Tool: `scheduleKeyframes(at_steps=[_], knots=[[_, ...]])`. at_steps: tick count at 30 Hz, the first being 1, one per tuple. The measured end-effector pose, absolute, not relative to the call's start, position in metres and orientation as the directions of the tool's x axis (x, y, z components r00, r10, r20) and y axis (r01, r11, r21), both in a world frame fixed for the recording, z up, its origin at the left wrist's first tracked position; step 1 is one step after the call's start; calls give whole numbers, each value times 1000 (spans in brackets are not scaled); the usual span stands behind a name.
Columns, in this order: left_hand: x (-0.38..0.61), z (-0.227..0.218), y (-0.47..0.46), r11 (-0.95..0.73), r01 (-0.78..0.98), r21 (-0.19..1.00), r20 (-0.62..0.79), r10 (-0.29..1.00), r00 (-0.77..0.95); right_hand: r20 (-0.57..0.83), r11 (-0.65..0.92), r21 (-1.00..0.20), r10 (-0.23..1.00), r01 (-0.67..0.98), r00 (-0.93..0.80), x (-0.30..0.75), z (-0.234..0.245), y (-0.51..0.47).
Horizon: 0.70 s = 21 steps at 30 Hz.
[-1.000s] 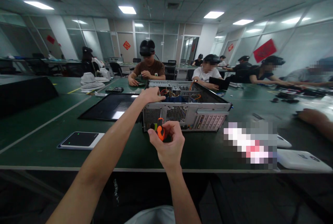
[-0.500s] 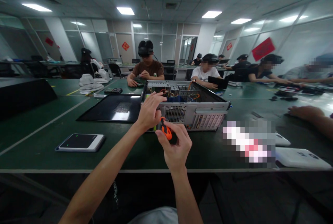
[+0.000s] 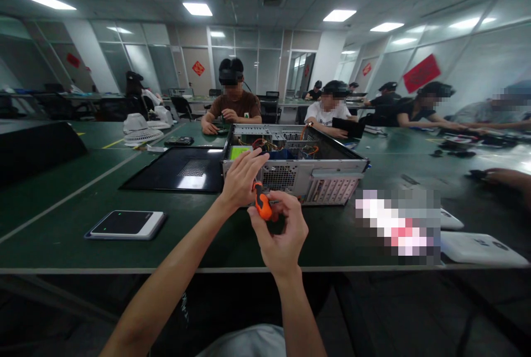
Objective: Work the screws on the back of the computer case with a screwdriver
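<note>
A desktop computer case (image 3: 296, 179) lies on its side on the table, open at the top, its perforated back panel facing me. Wires and a yellow-green label show inside. My right hand (image 3: 284, 235) pinches an orange and black screwdriver (image 3: 263, 205) by its handle, which points toward the left part of the back panel. The screwdriver's tip is hidden behind my left hand (image 3: 243, 177). That hand lies over the case's near left edge with its fingers stretched out, the thumb close to the screwdriver's front end.
Left of the case lies a black side panel (image 3: 176, 171). A white and dark flat device (image 3: 126, 224) sits near the front edge. On the right are a white phone (image 3: 483, 249) and a pixelated patch. White fans (image 3: 143, 134) stand farther back. Co-workers sit across and to the right.
The view has shifted slightly. My left fingers have slid a little to the right over the case edge, and the screwdriver handle has turned slightly in my right hand.
</note>
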<state>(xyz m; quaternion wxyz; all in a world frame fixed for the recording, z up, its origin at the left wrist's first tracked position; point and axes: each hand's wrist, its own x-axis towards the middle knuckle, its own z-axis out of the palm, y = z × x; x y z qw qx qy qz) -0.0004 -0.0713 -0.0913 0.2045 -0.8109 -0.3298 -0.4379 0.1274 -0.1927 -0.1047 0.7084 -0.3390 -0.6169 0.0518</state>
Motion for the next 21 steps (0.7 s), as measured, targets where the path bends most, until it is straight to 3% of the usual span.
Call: scheduleKeyframes(at_steps=[8, 11, 16, 21], knots=[[13, -81, -70, -570, 820, 54, 780, 537, 322, 790, 788, -608, 589, 98, 170, 118, -106, -194], [16, -80, -69, -534, 841, 83, 770, 570, 286, 792, 790, -605, 582, 103, 184, 116, -105, -195], [18, -88, -65, -577, 812, 92, 815, 512, 272, 785, 769, -616, 579, 171, 221, 113, -108, -196], [21, -96, -58, -634, 773, 36, 920, 323, 222, 751, 780, -625, 602, -1, 271, 116, -116, -192]])
